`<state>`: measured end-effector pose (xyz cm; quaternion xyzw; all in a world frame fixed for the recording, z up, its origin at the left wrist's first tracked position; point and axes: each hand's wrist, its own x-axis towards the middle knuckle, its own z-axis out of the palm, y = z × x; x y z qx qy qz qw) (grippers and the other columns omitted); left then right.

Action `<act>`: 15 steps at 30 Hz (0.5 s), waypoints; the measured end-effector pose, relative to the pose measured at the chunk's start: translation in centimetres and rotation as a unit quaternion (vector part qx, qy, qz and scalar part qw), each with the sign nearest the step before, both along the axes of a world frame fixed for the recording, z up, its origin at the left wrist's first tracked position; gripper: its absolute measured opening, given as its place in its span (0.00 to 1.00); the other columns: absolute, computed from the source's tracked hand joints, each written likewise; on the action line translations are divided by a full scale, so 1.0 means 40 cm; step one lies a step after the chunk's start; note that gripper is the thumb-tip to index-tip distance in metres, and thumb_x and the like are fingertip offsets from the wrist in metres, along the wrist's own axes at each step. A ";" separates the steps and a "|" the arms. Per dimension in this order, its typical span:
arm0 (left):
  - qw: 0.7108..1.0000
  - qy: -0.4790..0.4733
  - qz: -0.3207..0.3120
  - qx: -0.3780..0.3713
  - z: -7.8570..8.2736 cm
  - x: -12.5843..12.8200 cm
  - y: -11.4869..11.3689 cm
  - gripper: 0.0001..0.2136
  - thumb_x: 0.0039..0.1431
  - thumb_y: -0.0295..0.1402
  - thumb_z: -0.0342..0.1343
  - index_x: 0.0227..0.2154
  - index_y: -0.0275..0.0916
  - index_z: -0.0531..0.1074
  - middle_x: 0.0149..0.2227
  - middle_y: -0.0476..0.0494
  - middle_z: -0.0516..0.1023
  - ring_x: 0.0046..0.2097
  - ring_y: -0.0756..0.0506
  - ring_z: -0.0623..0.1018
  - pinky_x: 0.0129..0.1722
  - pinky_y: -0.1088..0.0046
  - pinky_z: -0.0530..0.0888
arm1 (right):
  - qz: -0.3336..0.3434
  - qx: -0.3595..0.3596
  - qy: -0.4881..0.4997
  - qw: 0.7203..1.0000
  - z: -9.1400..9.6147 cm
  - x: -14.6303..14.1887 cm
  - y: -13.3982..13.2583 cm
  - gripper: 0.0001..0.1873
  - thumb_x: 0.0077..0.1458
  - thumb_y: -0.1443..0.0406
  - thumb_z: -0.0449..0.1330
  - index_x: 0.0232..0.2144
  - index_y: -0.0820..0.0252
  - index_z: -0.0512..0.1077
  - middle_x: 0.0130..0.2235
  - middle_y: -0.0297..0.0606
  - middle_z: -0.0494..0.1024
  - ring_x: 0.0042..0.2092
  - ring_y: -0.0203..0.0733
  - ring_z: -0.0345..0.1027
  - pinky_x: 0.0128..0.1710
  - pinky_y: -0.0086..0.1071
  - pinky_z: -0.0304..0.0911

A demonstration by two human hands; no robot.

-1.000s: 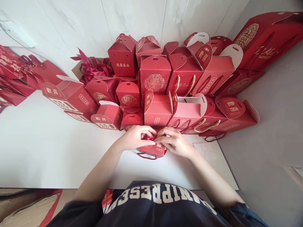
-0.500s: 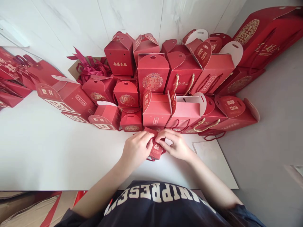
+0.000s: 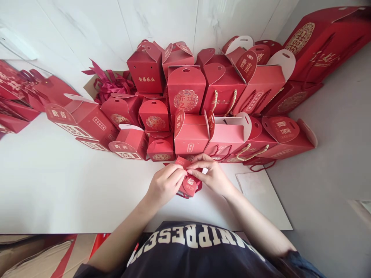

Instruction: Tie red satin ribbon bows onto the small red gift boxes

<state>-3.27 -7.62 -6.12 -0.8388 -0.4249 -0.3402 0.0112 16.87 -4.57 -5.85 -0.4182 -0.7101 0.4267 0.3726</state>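
Note:
A small red gift box [image 3: 190,188] with pale lettering stands on the white table in front of me, its top flaps partly under my fingers. Dark red ribbon [image 3: 198,177] shows along its right side, below my right fingers. My left hand [image 3: 165,180] is closed at the box's upper left, thumb and fingers pinched together. From the right, my right hand [image 3: 213,174] pinches at the same spot, its fingertips meeting the left ones over the flaps. Both seem to grip the ribbon, though the fingers mostly hide the pinched part. A dark red cord handle lies at the box's lower edge.
Stacked red gift boxes [image 3: 187,90] line the wall behind my hands. A carton of magenta ribbon [image 3: 114,85] stands at the back left, red bags [image 3: 55,90] at the far left. A paper sheet [image 3: 252,183] lies on the white table [image 3: 87,193]; a cardboard carton [image 3: 34,256] sits below its edge.
My hands have come closer together, the right fingertips moving left to meet the left ones. The small box has turned slightly, and more of its far flap and side ribbon shows.

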 end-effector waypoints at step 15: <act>0.960 -0.115 0.133 -0.219 0.090 -0.015 -0.024 0.08 0.63 0.36 0.54 0.29 0.40 0.70 0.31 0.48 0.73 0.36 0.47 0.72 0.40 0.69 0.68 | 0.009 -0.006 0.053 0.999 -0.012 -0.003 0.001 0.04 0.57 0.67 0.63 0.34 0.57 0.78 0.41 0.40 0.78 0.44 0.42 0.73 0.48 0.38 0.67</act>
